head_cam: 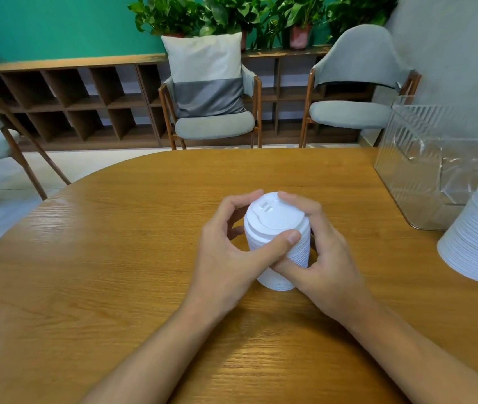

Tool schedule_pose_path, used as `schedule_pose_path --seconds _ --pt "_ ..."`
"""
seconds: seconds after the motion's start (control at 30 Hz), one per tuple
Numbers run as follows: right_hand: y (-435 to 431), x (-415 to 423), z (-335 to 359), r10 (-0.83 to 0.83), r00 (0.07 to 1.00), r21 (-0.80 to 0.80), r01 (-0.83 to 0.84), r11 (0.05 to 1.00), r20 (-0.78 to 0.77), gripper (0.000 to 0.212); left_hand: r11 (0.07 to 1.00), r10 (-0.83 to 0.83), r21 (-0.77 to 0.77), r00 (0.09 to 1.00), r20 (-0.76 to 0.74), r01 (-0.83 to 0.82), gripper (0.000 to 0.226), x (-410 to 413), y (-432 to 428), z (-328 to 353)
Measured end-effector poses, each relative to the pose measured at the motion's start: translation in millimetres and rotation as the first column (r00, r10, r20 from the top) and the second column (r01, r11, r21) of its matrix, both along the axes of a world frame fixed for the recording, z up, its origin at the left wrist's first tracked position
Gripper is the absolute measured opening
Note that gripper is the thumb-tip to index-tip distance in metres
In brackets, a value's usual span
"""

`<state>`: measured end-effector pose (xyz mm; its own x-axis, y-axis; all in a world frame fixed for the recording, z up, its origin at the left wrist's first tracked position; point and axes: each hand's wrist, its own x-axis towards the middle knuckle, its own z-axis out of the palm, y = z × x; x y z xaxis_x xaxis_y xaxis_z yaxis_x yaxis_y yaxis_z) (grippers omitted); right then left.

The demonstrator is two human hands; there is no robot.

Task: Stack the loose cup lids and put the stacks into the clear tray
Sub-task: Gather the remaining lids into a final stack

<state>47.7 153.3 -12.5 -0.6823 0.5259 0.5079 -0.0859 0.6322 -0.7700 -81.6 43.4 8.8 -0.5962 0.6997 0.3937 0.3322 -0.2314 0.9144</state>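
lid stack point(275, 217), white, stands at the centre of the worktop point(115, 258), leaning slightly, with its base on the wood. left hand point(226, 258) grips it from 9 o'clock: fingers curled round the far side, thumb pressed on the near side just below the top lid. right hand point(328, 258) grips it from 3 o'clock: fingers curled over the right wall, index tip on the top lid's rim, thumb against the lower near side, under the left thumb. second lid stack point(476, 234) stands at 3 o'clock of the gripped stack, partly cut off by the frame edge. clear tray point(406, 170), with ribbed walls, stands at 2 o'clock, just behind the second lid stack. two grey chairs point(351, 112) stand at 12 o'clock beyond the worktop; one carries a cushion point(205, 74).
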Motion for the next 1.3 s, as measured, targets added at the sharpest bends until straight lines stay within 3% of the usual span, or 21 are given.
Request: schedule_pose_path --seconds 0.13,0.57,0.8,0.93,1.03,1.3 --pt "0 -1 -2 -0.018 1.0 0.0 0.018 1.0 0.008 0.073 0.998 -0.065 0.011 0.993 0.097 0.064 0.065 7 3 -4" --pt "1 0 -6 -0.012 0.999 -0.006 0.012 1.0 0.043 0.078 0.991 -0.128 -0.03 0.992 -0.011 0.127 0.061 12 6 -16" --pt "1 4 1 -0.028 0.996 0.057 0.023 0.998 0.09 0.082 0.922 -0.34 -0.187 0.94 0.025 0.339 0.093 -26 -5 -13" --pt "5 10 5 0.003 0.981 0.079 -0.018 0.997 0.192 0.096 0.893 -0.355 -0.296 0.935 0.003 0.34 0.066 -53 -17 -11" --pt "5 13 7 0.004 0.976 0.089 -0.025 0.996 0.219 0.101 0.84 -0.412 -0.421 0.907 -0.084 0.342 0.063 -54 -19 -18" --pt "7 31 9 -0.067 0.983 0.093 0.052 0.994 0.172 0.101 0.917 -0.265 -0.358 0.939 -0.219 0.175 0.07 -31 -14 -30"
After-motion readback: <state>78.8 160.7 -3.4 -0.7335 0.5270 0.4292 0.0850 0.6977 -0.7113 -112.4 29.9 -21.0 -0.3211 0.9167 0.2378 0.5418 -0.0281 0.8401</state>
